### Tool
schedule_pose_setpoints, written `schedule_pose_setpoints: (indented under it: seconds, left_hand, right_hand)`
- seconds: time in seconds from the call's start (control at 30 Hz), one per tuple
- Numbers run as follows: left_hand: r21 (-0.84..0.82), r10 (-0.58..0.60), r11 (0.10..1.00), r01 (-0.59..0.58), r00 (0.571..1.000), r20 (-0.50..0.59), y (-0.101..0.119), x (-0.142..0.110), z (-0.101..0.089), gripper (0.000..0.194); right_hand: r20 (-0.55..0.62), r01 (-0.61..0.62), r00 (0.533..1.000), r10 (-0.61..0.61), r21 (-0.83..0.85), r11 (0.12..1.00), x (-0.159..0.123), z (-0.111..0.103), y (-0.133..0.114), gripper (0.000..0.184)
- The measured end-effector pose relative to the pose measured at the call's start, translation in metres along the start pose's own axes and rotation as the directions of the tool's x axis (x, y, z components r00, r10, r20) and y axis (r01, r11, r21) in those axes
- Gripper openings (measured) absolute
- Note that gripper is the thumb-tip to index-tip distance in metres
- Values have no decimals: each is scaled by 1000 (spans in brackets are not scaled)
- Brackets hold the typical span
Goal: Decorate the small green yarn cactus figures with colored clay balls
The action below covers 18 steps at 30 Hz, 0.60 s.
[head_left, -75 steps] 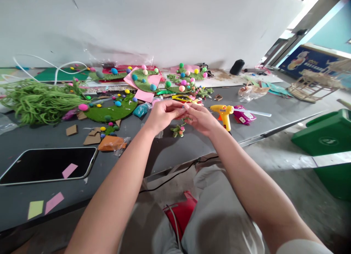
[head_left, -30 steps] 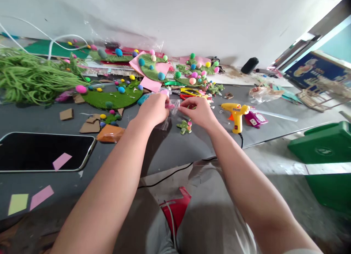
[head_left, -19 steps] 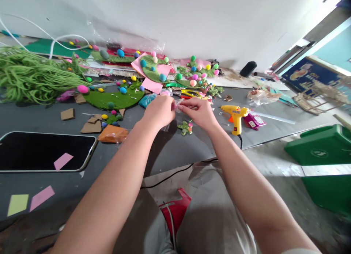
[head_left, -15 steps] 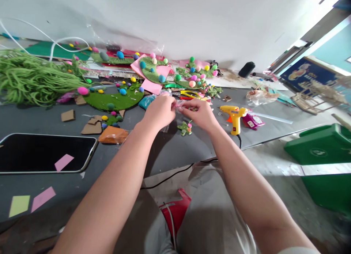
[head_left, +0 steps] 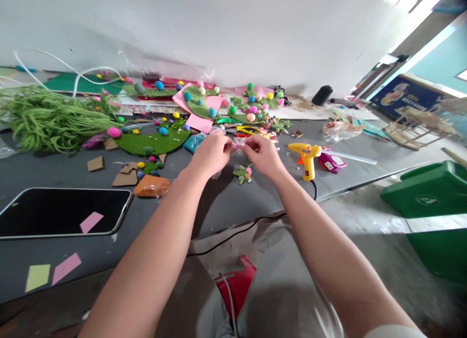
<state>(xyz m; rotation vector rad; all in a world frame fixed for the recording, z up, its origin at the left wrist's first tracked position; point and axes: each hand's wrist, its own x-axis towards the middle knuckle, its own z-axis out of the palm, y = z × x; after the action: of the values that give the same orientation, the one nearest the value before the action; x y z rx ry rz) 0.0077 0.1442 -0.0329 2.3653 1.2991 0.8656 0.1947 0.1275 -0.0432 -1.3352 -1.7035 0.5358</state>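
A small crinkled pink plastic bag [head_left: 239,143] is pinched between both hands over the middle of the table. My left hand [head_left: 214,154] grips its left side with the fingertips, and my right hand [head_left: 265,155] holds the right side. What is inside the bag is too small to make out. Just below the hands lies a little green piece with coloured pompoms [head_left: 242,174]. A blue packet [head_left: 193,142] sits behind my left hand. Yellow-handled pliers [head_left: 250,130] lie beyond my right hand, partly hidden.
A yellow glue gun [head_left: 305,158] and a purple packet [head_left: 331,160] stand right. At left are green yarn [head_left: 54,119], a green felt arc with pompoms [head_left: 153,142], an orange packet [head_left: 152,186] and a phone [head_left: 62,211]. A black cord [head_left: 233,233] crosses the table's front edge.
The camera view has shifted slightly. Both hands stay on the pink bag, and my right fingers are now more bent around its edge.
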Motion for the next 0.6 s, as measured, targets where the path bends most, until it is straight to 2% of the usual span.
schedule_pose_setpoints:
  seconds: [0.17,0.37,0.5,0.6]
  left_hand:
    - [-13,6,1000,-6,1000,6,-1,0,1,20]
    - [-14,115,993,-115,993,14,-3,1,4,14]
    - [-118,131,984,-132,991,-17,0,1,1,17]
    - [-155,110,982,-105,994,21,1,0,-2,24]
  right_hand:
    - [65,-10,998,9,17,1000,-1,-6,-2,13]
    - [195,-26,981,9,84,996,-5,-17,-10,26]
    - [148,-103,986,82,140,985,-7,-21,-12,26]
    - [84,-172,984,158,206,963,-6,-22,-8,20]
